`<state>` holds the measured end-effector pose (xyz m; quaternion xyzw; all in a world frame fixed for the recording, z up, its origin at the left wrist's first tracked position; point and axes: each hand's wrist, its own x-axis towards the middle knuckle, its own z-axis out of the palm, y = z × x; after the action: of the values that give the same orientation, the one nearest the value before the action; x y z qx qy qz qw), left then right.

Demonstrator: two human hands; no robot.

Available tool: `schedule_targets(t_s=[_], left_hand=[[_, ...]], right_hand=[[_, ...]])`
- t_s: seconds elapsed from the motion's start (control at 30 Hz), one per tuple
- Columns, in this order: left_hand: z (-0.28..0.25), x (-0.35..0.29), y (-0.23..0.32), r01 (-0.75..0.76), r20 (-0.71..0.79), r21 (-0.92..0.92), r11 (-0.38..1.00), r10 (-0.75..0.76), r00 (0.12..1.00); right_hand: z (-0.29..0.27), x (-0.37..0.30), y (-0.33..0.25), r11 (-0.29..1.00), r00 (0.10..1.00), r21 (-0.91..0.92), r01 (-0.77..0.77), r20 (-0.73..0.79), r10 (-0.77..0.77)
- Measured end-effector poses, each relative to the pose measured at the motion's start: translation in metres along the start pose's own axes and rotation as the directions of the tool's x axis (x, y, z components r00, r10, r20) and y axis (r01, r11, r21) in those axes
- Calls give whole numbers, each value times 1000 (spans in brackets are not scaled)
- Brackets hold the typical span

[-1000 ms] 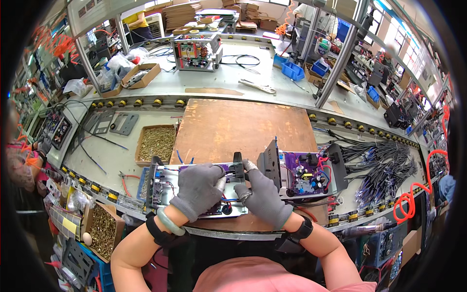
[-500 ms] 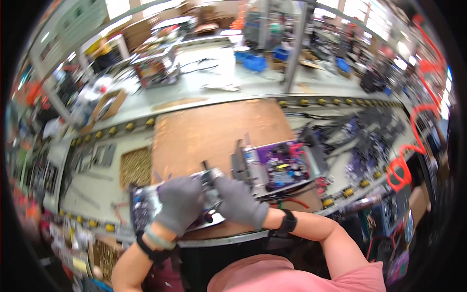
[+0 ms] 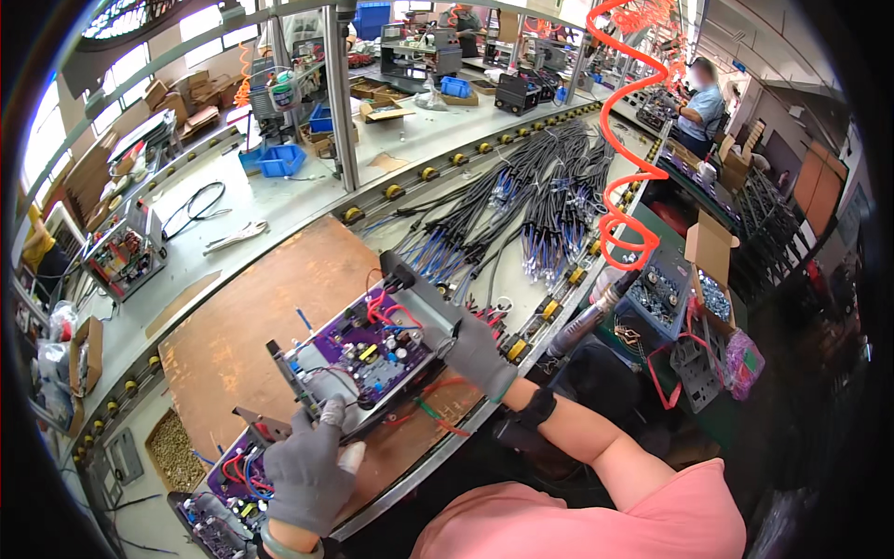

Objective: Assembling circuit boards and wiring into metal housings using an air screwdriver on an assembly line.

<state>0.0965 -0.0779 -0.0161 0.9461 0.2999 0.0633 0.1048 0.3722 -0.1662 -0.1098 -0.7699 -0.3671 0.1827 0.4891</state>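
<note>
A metal chassis (image 3: 335,323) with a purple circuit board (image 3: 368,352) and red wires sits before me on the brown board. My right hand (image 3: 477,356), in a grey glove, is closed on its right end, by the dark end panel (image 3: 419,293). My left hand (image 3: 307,470), gloved the same, has its fingertips over the chassis's near left corner, with the thumb just below that edge; part of the grip is hidden. Close by the left hand lies a second unit with a purple board (image 3: 223,478), partly covered by it.
The brown board (image 3: 242,298) lies on a roller-edged line. Bundles of black cables (image 3: 531,196) lie at the far right. A coiled red hose (image 3: 615,140) hangs over the right side. Screws fill a blue bin (image 3: 656,303). A person (image 3: 700,112) stands at the back right.
My view has swung to the right. Both hands have left the left-hand unit; the right is now at the right end of the other chassis, the left at its near left corner.
</note>
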Motion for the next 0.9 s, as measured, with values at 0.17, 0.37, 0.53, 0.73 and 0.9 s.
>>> schedule_targets(t_s=[0.17, 0.37, 0.53, 0.73, 0.9], left_hand=[[-16, -36, -23, 137, -11, 44, 990, -137, 991], [-25, -74, -58, 185, -39, 27, 982, -184, 982], [-26, -79, -67, 205, -60, 39, 978, -203, 977], [-24, -76, -59, 175, -156, 52, 983, -165, 974], [-21, -62, -58, 123, -196, 62, 990, -109, 975]], right_hand=[[13, -38, -33, 988, 980, 105, 111, 154, -126], [6, 43, 69, 982, 859, 113, 150, 477, -186], [-20, 168, 147, 822, 998, -566, -63, -13, 68], [-28, 185, 227, 469, 951, -873, 135, -18, -308], [-65, 211, 279, 152, 1000, -988, 4, 1, -21]])
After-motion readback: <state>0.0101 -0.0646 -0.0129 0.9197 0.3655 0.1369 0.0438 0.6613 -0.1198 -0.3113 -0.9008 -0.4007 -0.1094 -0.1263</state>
